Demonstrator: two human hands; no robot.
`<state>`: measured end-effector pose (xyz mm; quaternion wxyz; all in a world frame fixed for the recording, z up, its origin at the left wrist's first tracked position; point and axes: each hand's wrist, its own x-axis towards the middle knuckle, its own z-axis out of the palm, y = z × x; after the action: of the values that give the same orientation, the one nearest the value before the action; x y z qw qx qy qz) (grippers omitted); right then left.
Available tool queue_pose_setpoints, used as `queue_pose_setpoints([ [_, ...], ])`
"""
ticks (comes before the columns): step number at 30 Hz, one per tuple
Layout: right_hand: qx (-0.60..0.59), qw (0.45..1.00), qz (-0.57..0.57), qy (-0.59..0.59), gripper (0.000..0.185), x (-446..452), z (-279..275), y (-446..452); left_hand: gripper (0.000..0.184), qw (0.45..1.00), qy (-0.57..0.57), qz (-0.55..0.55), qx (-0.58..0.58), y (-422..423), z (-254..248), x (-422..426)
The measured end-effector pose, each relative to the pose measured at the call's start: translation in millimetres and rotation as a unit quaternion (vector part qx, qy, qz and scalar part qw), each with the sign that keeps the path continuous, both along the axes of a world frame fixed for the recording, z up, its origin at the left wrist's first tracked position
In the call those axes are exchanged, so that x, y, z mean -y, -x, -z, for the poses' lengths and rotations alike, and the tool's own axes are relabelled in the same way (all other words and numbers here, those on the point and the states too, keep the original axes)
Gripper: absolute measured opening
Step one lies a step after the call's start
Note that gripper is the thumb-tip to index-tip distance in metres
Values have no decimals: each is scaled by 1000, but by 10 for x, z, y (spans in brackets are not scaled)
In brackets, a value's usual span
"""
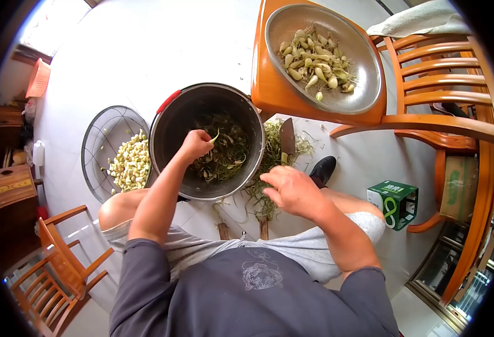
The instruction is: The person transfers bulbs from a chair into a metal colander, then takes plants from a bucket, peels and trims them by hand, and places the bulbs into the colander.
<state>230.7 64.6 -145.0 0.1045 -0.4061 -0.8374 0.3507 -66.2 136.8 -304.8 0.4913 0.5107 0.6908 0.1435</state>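
Observation:
My left hand (195,147) is closed, pinching a small pale bulb with a green stem (214,137) over a dark pot (165,171). Stringy roots, stems and bulbs (227,151) lie inside the pot, partly hidden by my forearm. To the right of the pot, my right hand (294,190) hovers with fingers loosely curled and a gap at the thumb; nothing shows between them. Just beyond it, a broad-bladed knife (287,135) rests on a heap of green trimmings (270,151).
A wire basket (94,126) with peeled pale bulbs (130,163) stands left of the pot. On an orange wooden stool (264,92), a metal colander (365,95) holds untrimmed bulbs (320,59). A green box (393,205) and wooden chair (449,121) are at right; another chair (70,258) is lower left.

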Motion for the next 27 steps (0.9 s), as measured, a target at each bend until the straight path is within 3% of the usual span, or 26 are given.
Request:
queue_pose_setpoints([
  [4,-108,992,37,-52,29,-55,-33,159,19,993,31,100,61,-3,-998,127],
  [7,-124,987,33,-95,41,-111,-53,292,19,982,39,147,111,-78,-1502,314],
  [9,-139,986,29,-84,38,-137,33,382,20,972,50,166,158,-128,-1710,438],
  [12,-183,981,-2,65,29,-142,32,442,21,956,63,158,240,-176,-1840,571],
  [15,-168,951,43,256,23,-104,-130,460,22,950,66,162,259,-214,-1854,637],
  [20,-161,976,25,147,18,7,-31,414,18,965,11,195,173,-431,-1790,751],
  [21,-130,985,9,114,19,16,-14,387,20,967,34,196,159,-464,-1821,750],
  [23,-26,998,-53,-14,21,28,17,358,20,966,-32,241,83,-543,-1845,755],
  [27,123,991,-46,4,23,-4,70,246,20,947,-63,315,-9,-724,-2072,680],
])
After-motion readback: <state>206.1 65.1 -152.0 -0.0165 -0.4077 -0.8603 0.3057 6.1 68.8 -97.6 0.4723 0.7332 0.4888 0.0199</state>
